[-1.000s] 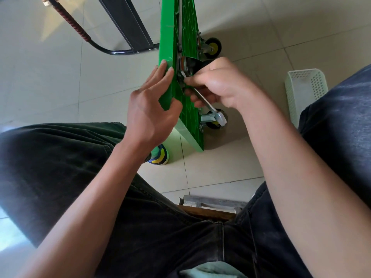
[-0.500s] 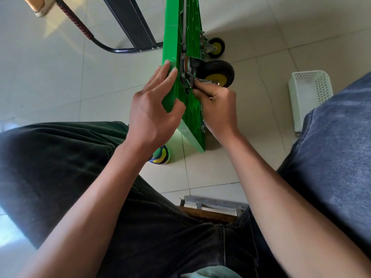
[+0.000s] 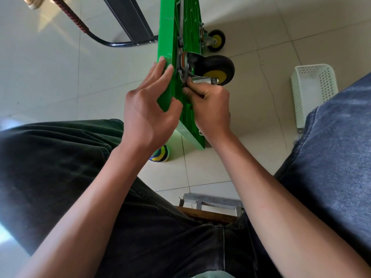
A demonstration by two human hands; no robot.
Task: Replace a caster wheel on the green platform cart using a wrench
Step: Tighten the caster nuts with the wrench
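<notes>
The cart (image 3: 170, 37) stands on its edge on the floor, and your left hand (image 3: 148, 109) steadies it with straight fingers and thumb. Your right hand (image 3: 210, 105) curls tight on the wrench (image 3: 197, 82) at the wheel (image 3: 215, 70) plate. The cart looks stiff but tippy, so keep pressing its edge. The wrench is thin, hard and may slip; hold it low.

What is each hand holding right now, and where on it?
Left hand steadies the green cart deck by its edge. Right hand pinches something small at the caster mounting plate; unclear what.
</notes>
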